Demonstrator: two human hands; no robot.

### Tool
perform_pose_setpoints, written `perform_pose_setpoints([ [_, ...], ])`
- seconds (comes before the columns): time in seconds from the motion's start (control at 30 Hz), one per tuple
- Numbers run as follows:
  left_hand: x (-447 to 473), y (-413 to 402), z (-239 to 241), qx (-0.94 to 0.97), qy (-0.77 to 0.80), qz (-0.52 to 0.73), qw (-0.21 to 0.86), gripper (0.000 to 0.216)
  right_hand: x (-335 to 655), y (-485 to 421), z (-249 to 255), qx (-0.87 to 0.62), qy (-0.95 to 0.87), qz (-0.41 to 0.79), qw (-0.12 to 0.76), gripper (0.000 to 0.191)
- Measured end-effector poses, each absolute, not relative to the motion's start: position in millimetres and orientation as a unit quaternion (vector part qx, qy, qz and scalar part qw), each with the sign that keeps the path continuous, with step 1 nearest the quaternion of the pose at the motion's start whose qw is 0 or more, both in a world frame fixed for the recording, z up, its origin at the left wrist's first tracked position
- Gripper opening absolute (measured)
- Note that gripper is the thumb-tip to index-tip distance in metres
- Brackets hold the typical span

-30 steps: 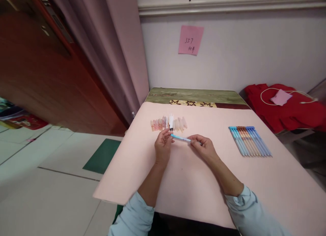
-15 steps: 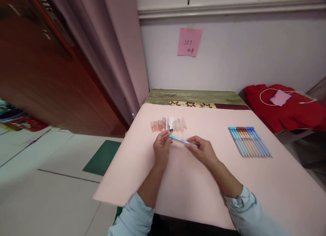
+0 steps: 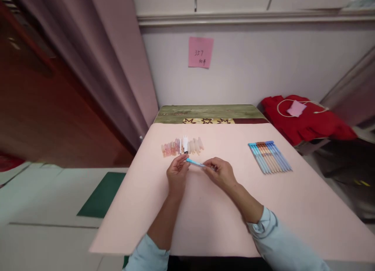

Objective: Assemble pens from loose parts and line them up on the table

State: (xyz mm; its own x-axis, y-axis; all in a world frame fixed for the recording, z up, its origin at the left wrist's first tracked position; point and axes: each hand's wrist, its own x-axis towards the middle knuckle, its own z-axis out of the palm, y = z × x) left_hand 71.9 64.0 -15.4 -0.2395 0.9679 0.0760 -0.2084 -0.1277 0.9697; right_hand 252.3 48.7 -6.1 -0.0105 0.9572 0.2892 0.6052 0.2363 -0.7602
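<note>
Both hands hold one light-blue pen (image 3: 195,163) just above the pink table top (image 3: 205,212). My left hand (image 3: 176,174) pinches the pen's left end with thumb and fingers. My right hand (image 3: 220,171) is closed round its right end. Just beyond my left hand lies a row of small pen caps (image 3: 181,146), pinkish and clear, with a white and black one among them. A neat row of several blue and brown pens (image 3: 269,157) lies to the right, away from both hands.
A green patterned cloth (image 3: 208,113) covers the table's far edge against the wall. A pink note (image 3: 200,52) is stuck on the wall. Red fabric with a white cord (image 3: 304,118) lies at the right. A curtain (image 3: 111,68) hangs at the left.
The camera has swung to the right, so everything sits further left in view. The hands keep their hold on the pen, which now tilts slightly down to the right.
</note>
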Motion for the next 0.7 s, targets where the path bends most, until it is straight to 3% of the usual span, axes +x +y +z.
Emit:
perform_pose_setpoints([
  [0.27,70.7,64.7,-4.2,0.423,0.508,0.606,0.442,0.05,253.1,54.0,2.4,-0.587,-0.619,0.239,0.464,0.009],
  [0.5,68.6,69.1,-9.4,0.431,0.538,0.587,0.424,0.044,290.9,63.3,7.4,-0.622,-0.48,0.221,0.578,0.026],
  [0.7,70.1,72.5,-10.8,0.45,0.558,0.555,0.421,0.04,347.9,48.7,12.8,-0.718,-0.407,0.147,0.546,0.033],
])
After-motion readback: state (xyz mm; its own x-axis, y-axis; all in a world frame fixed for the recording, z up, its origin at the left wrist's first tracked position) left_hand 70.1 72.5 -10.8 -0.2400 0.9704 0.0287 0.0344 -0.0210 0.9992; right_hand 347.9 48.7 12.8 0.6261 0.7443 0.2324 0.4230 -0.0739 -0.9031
